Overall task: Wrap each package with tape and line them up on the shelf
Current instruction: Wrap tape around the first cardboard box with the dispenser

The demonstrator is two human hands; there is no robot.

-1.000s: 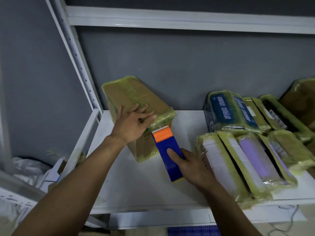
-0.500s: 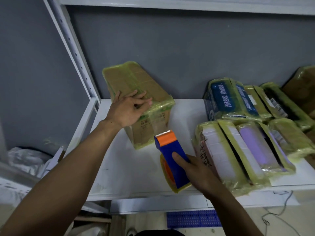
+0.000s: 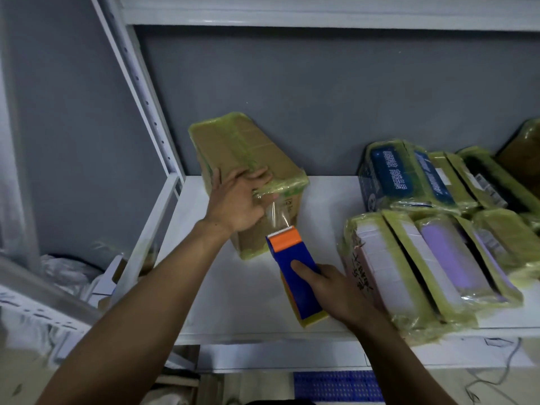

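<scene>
Left hand (image 3: 236, 200) is clamped over the near top edge of the cardboard package (image 3: 242, 153), fingers curled on the lid, apparently pinning the tape's start; the package stands at the left end of the white shelf (image 3: 248, 302), close to the grey wall (image 3: 321, 97); right hand (image 3: 336, 290) is wrapped round the blue-and-orange tape dispenser (image 3: 292, 258), with a clear strip of tape (image 3: 277, 214) stretched between its teeth and the box; my read: pull straight down the front face, hold tension so the film doesn't wrinkle, brace the box firmly; that shelf looks smooth, so it could skid; wrapped packages (image 3: 409, 258) lie in rows to the right, well apart; a perforated upright (image 3: 140, 92) frames the left
</scene>
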